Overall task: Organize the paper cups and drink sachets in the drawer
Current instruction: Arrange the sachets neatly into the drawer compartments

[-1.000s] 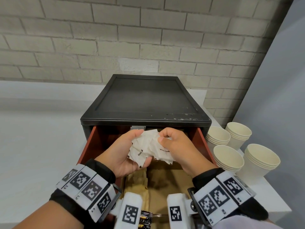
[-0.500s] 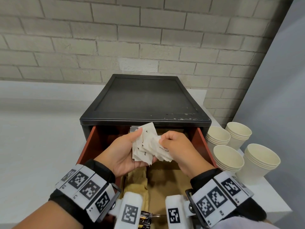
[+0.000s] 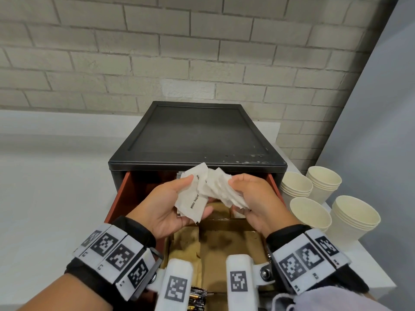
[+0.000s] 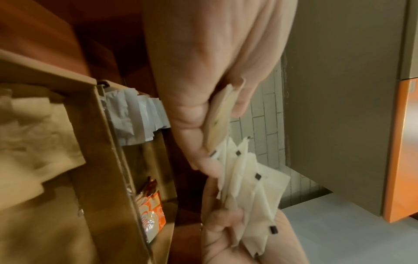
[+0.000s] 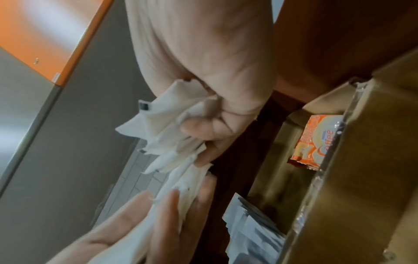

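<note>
Both hands hold a bunch of white sugar sachets [image 3: 211,191] above the open drawer [image 3: 121,194] of a black cabinet. My left hand [image 3: 170,205] pinches several sachets [image 4: 228,125] between thumb and fingers, one printed "White Sugar". My right hand [image 3: 251,196] grips the crumpled right side of the bunch [image 5: 172,125]. Inside the drawer, a cardboard divider [image 4: 117,160] holds a row of white sachets [image 4: 135,114] and an orange coffee sachet [image 5: 316,141]. Stacks of cream paper cups [image 3: 310,212] stand on the counter right of the cabinet.
The black cabinet top [image 3: 197,133] sits against a brick wall. White counter [image 3: 51,189] stretches to the left. Brown paper packets [image 3: 186,245] lie in the drawer's front compartment. A grey panel [image 3: 386,131] rises at the right behind the cups.
The hands have lifted the sachet bunch slightly and spread it; the left thumb now pins a sachet with its "White Sugar" print showing.
</note>
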{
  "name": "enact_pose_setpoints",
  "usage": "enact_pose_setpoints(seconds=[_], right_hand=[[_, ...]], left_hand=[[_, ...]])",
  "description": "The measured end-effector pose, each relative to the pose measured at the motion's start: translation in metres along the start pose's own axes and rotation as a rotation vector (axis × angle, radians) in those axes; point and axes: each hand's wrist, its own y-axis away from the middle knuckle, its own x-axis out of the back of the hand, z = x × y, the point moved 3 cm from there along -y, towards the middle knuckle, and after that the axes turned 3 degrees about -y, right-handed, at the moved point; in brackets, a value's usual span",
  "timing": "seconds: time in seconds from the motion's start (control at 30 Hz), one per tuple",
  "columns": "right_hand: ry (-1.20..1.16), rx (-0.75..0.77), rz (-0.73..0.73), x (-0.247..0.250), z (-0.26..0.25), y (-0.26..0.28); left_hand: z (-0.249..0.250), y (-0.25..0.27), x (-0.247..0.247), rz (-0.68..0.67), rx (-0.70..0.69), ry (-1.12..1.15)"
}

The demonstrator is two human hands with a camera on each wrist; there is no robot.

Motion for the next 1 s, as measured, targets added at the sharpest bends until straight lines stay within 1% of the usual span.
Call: enact_pose_setpoints(seconds=[0.07, 0.1, 0.17, 0.2, 0.23, 0.3, 0.37, 0.4, 0.43, 0.6, 0.7, 0.77, 0.83, 0.9, 0.93, 0.97, 1.0], right_hand=[[-0.086, 0.042, 0.02, 0.004, -0.004, 0.001], [-0.126, 0.059, 0.006, 0.004, -0.006, 0.001], [-0.156, 0.087, -0.08, 0.003, -0.008, 0.003], [-0.133, 0.108, -0.145, 0.0, -0.007, 0.004], [-0.052, 0.142, -0.211, -0.003, -0.007, 0.004], [0.259, 0.241, -0.294, -0.012, -0.003, 0.006], [0.545, 0.33, -0.302, -0.02, 0.001, 0.007], [0.608, 0.355, -0.289, -0.023, 0.002, 0.008], [0.621, 0.369, -0.28, -0.024, 0.003, 0.008], [0.624, 0.398, -0.369, -0.025, 0.003, 0.012], [0.632, 0.41, -0.392, -0.027, 0.005, 0.013], [0.615, 0.414, -0.385, -0.027, 0.005, 0.013], [0.579, 0.405, -0.371, -0.026, 0.003, 0.013], [0.489, 0.408, -0.32, -0.022, -0.001, 0.01], [0.395, 0.407, -0.28, -0.019, -0.003, 0.008], [0.276, 0.392, -0.232, -0.014, -0.004, 0.006], [0.148, 0.364, -0.184, -0.009, -0.006, 0.004]], left_hand=[[0.003, -0.001, 0.002, 0.025, -0.014, 0.001], [0.004, -0.002, 0.004, 0.032, -0.013, 0.002], [0.004, -0.002, 0.006, 0.004, 0.011, -0.001], [0.004, -0.002, 0.005, -0.034, 0.035, -0.003], [0.002, -0.001, 0.004, -0.079, 0.063, -0.007], [-0.001, 0.001, 0.0, -0.148, 0.106, -0.02], [-0.004, 0.002, -0.002, -0.147, 0.119, -0.05], [-0.005, 0.001, -0.002, -0.138, 0.123, -0.059], [-0.005, 0.001, -0.002, -0.126, 0.126, -0.063], [-0.004, -0.004, 0.004, -0.055, 0.129, -0.072], [-0.004, -0.008, 0.008, -0.009, 0.13, -0.079], [-0.003, -0.008, 0.008, -0.012, 0.129, -0.065], [-0.003, -0.007, 0.006, -0.055, 0.113, -0.016], [-0.001, -0.005, 0.002, -0.125, 0.08, 0.077], [0.0, -0.004, 0.0, -0.145, 0.054, 0.106], [0.002, -0.004, 0.0, -0.136, 0.028, 0.114], [0.003, -0.004, 0.001, -0.099, 0.005, 0.113]])
